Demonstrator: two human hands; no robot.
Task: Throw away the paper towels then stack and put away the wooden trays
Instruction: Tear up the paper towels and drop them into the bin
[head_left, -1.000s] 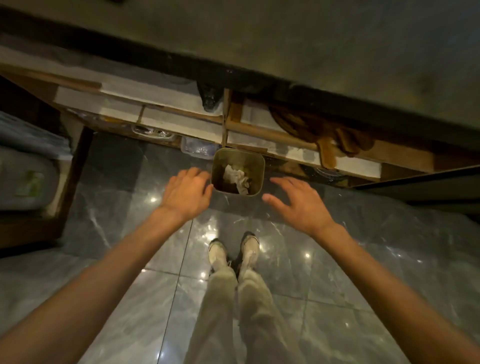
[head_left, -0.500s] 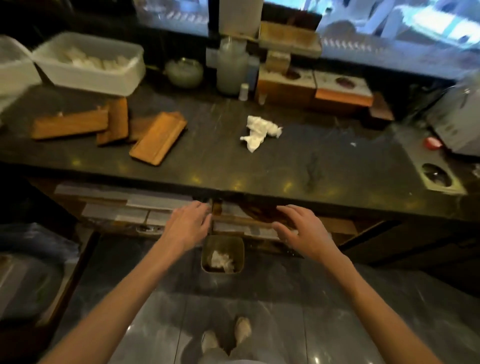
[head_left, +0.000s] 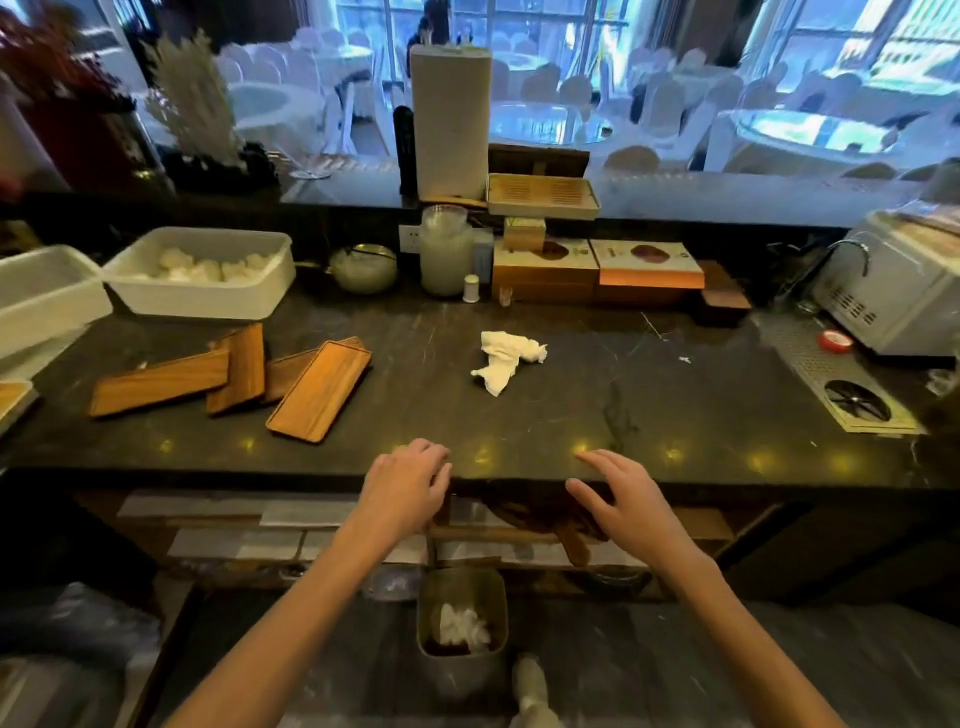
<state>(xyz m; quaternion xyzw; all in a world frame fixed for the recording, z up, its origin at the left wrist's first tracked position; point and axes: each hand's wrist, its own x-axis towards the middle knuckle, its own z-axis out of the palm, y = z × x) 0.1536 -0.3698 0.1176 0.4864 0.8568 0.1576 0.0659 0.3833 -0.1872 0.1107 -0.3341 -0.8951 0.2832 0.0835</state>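
hands hover empty at the bench (head_left: 675, 415) edge, left hand (head_left: 402, 486) and right hand (head_left: 631, 501) with fingers loosely spread, likely readying to fetch the crumpled paper towel (head_left: 506, 358) lying mid-bench, wooden trays (head_left: 234, 379) scattered unstacked at left, bin (head_left: 462, 629) waiting below

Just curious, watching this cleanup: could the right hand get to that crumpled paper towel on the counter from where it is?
Probably yes. The right hand is empty at the counter's front edge, and only bare dark counter separates it from the paper towel.
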